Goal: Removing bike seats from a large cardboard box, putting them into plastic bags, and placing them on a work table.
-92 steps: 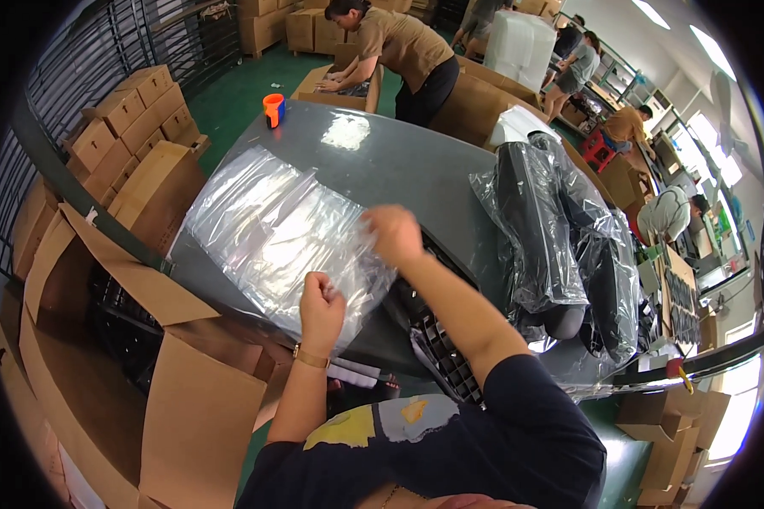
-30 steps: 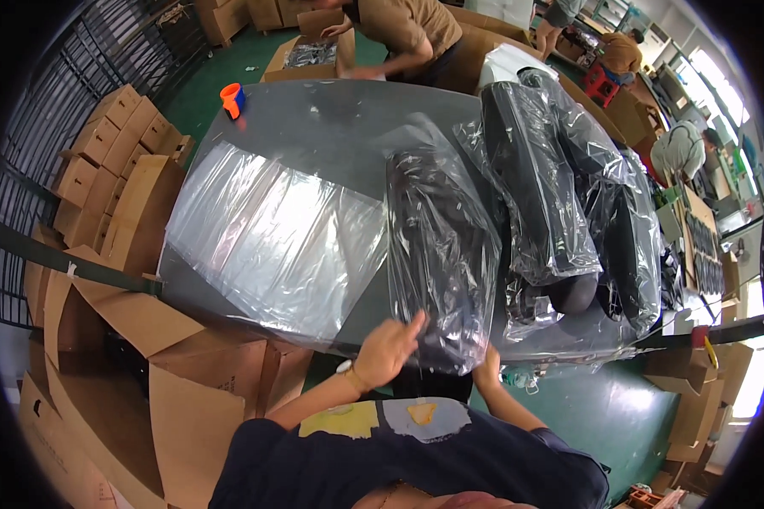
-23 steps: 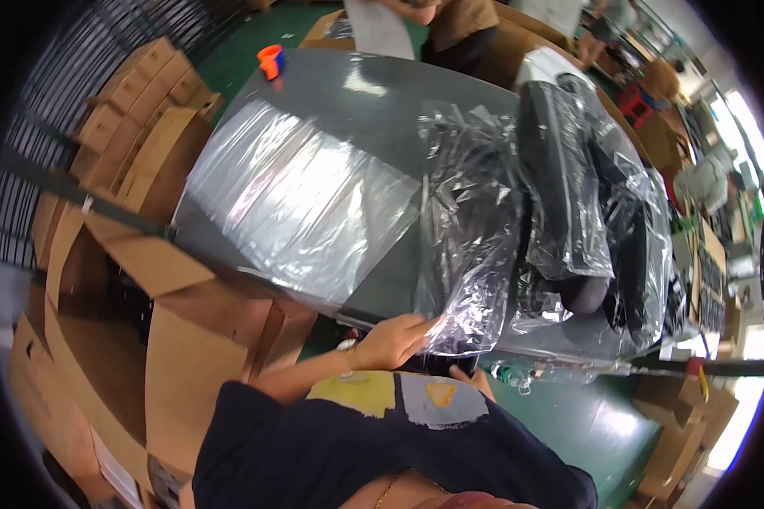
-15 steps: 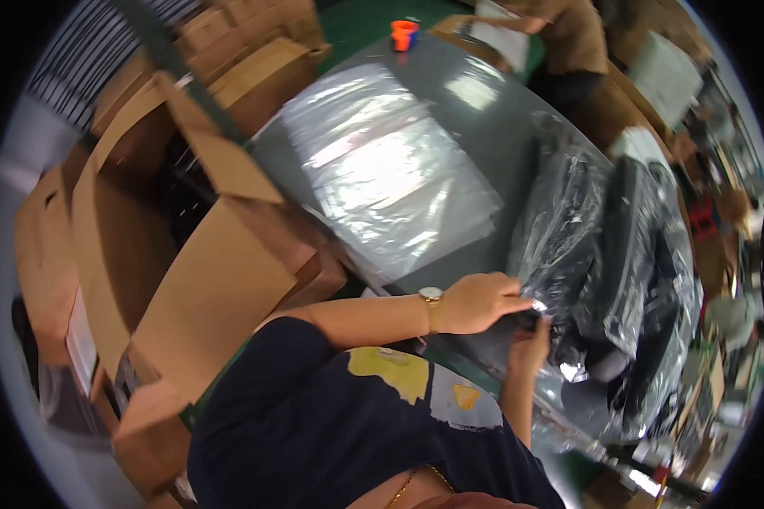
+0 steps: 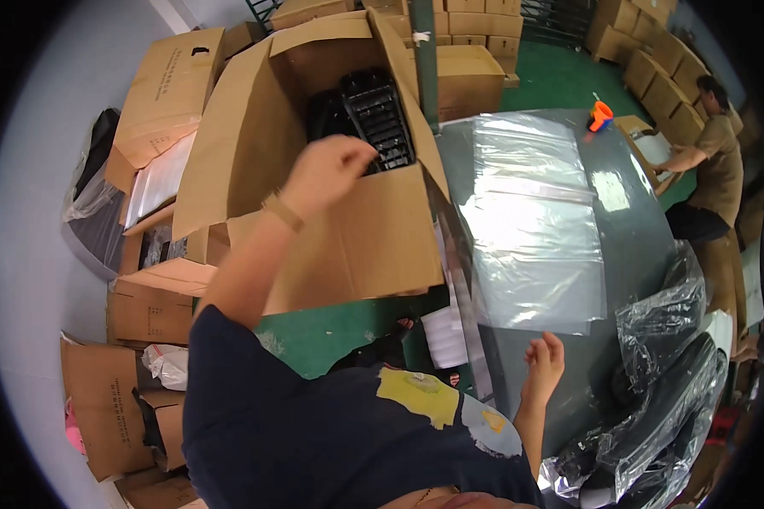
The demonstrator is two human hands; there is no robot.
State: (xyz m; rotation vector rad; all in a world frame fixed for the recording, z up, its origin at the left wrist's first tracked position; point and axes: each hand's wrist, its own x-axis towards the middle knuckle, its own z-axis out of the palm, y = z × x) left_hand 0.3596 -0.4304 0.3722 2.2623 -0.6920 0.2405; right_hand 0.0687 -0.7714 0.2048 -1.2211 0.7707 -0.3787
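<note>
My left hand [image 5: 331,171] hangs over the near side of a tall open cardboard box [image 5: 348,246], slightly blurred, fingers loosely bent and nothing visible in them. Inside the box lie black ribbed plastic parts [image 5: 382,114], just beyond the fingertips and apart from them. My right hand [image 5: 544,360] is raised above the table edge, open and holding nothing, its fingers bent upward. Ahead of it a stack of clear plastic bags [image 5: 535,229] lies flat on the grey table [image 5: 632,225]. To its right lie long black parts wrapped in clear plastic [image 5: 654,416].
An orange and blue cup [image 5: 600,116] stands at the table's far end. A green post [image 5: 424,68] rises beside the box. More cartons [image 5: 157,102] stand at left. A white roll [image 5: 444,338] is below the table edge. Another person [image 5: 713,161] works at far right.
My view has swung left. Both hands have left the plastic-wrapped black parts: the left has moved over the cardboard box, while the right is lifted near the table edge.
</note>
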